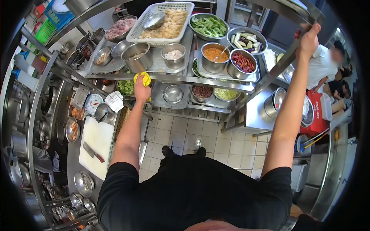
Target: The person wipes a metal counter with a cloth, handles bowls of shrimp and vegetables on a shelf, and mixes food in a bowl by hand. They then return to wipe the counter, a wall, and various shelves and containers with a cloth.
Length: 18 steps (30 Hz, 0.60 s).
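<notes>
My left hand [142, 91] is closed on a yellow cloth [145, 79], which touches the front rail of the metal rack [173, 79] below a steel pot [137, 57]. My right hand [310, 40] is raised at the upper right, its fingers wrapped round the rack's metal frame [287, 57]. On the rack's upper shelf stand a white basket [133, 34] of pale food, a bowl of green slices [209, 26], a bowl of cut eggplant [247, 40], a container of orange pieces [215, 54] and one of red pieces [243, 62].
At the left, a knife [93, 151] lies on a white cutting board [91, 144], near a round scale [93, 103]. A person in white [318, 65] is at the right, behind a red cooler [318, 111]. Tiled floor [185, 131] shows below the rack.
</notes>
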Each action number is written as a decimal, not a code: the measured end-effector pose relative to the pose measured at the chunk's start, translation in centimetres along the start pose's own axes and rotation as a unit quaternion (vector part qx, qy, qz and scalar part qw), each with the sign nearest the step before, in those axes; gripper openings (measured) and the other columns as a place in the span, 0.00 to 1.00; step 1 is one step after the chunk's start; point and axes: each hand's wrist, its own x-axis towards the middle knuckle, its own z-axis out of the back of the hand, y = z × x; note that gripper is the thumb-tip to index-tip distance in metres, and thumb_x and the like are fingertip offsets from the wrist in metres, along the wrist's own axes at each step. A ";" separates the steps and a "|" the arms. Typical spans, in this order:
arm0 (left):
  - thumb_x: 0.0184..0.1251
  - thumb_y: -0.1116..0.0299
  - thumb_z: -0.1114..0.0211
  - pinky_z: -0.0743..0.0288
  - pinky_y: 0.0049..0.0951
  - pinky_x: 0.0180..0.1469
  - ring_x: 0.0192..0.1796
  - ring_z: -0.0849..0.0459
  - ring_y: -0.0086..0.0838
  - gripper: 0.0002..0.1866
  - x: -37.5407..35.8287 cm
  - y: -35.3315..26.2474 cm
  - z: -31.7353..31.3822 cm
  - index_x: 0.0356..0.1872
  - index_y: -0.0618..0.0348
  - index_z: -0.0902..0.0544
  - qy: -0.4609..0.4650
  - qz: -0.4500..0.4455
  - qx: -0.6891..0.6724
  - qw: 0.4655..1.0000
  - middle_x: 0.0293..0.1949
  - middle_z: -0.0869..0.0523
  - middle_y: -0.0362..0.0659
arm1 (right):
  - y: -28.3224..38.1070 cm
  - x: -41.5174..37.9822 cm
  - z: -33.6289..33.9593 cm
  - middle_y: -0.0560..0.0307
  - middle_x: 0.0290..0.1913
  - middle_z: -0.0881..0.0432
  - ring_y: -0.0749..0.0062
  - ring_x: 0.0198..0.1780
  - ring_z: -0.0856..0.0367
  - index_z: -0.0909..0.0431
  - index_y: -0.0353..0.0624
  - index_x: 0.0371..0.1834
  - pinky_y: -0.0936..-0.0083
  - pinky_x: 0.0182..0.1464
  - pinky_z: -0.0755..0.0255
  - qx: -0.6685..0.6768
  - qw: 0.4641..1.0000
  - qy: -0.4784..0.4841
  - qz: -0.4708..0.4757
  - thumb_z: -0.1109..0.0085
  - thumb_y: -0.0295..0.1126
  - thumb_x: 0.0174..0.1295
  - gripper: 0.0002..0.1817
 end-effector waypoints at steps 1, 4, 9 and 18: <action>0.51 0.81 0.42 0.37 0.43 0.73 0.70 0.30 0.54 0.30 -0.4 -1.4 -0.8 0.62 0.65 0.26 0.003 -0.004 0.000 1.000 0.68 0.27 0.61 | 0.1 -0.1 -0.1 0.54 0.26 0.21 0.69 0.23 0.22 0.22 0.38 0.38 0.74 0.27 0.29 -0.006 1.000 -0.004 0.001 0.58 0.62 0.74 0.33; 0.50 0.82 0.42 0.38 0.43 0.74 0.70 0.30 0.56 0.30 -2.3 -8.1 -1.8 0.61 0.65 0.25 0.031 -0.019 -0.041 0.999 0.68 0.27 0.61 | 0.4 -0.5 -0.1 0.53 0.28 0.18 0.71 0.23 0.20 0.20 0.36 0.38 0.76 0.27 0.28 -0.052 0.999 -0.015 -0.002 0.60 0.63 0.74 0.36; 0.51 0.81 0.41 0.34 0.43 0.71 0.66 0.25 0.54 0.27 -5.2 -16.7 -6.3 0.57 0.62 0.22 0.033 -0.081 -0.108 0.990 0.64 0.22 0.57 | 0.5 -0.8 -0.3 0.54 0.33 0.16 0.72 0.24 0.19 0.20 0.34 0.45 0.76 0.28 0.26 -0.034 0.999 -0.012 0.029 0.60 0.61 0.75 0.35; 0.49 0.79 0.41 0.30 0.43 0.67 0.61 0.23 0.51 0.27 -7.0 -22.4 -7.7 0.56 0.57 0.22 0.126 -0.156 -0.115 0.973 0.65 0.22 0.51 | 0.5 -0.5 0.0 0.55 0.34 0.19 0.72 0.26 0.20 0.22 0.36 0.46 0.76 0.27 0.25 -0.037 0.999 -0.003 0.017 0.57 0.61 0.74 0.33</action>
